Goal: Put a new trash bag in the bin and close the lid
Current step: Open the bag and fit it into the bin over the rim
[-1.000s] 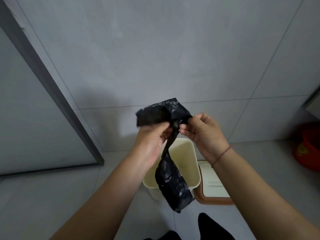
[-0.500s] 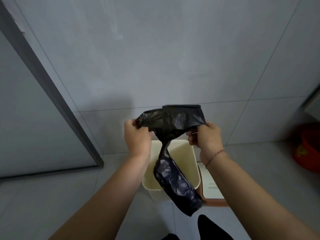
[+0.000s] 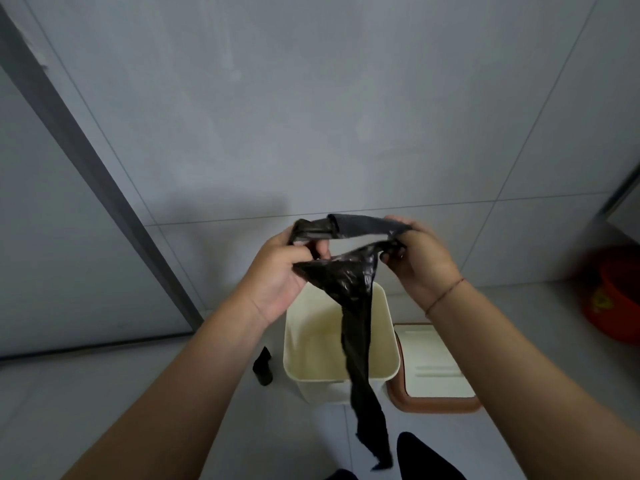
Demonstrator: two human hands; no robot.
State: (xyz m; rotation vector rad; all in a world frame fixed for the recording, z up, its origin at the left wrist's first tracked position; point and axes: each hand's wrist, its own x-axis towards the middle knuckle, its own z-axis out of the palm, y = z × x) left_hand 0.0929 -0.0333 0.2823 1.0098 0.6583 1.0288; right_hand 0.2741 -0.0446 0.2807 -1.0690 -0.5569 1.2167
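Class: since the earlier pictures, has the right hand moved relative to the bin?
Yes. The right hand has moved rightward, past the bin's right edge, stretching the trash bag open.

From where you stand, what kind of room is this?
Probably a bathroom or utility corner of a home, though I can't be sure. The wall and floor are large grey tiles, a small cream bin stands open on the floor, and a red plastic basin sits at the right edge.

The open mouth of the bin (image 3: 337,342) is partly crossed by the hanging trash bag (image 3: 356,306). The bin is flanked just right by the lid (image 3: 436,372) on the floor and just left by a small black roll (image 3: 263,367). Bare floor (image 3: 121,393) is left further left.
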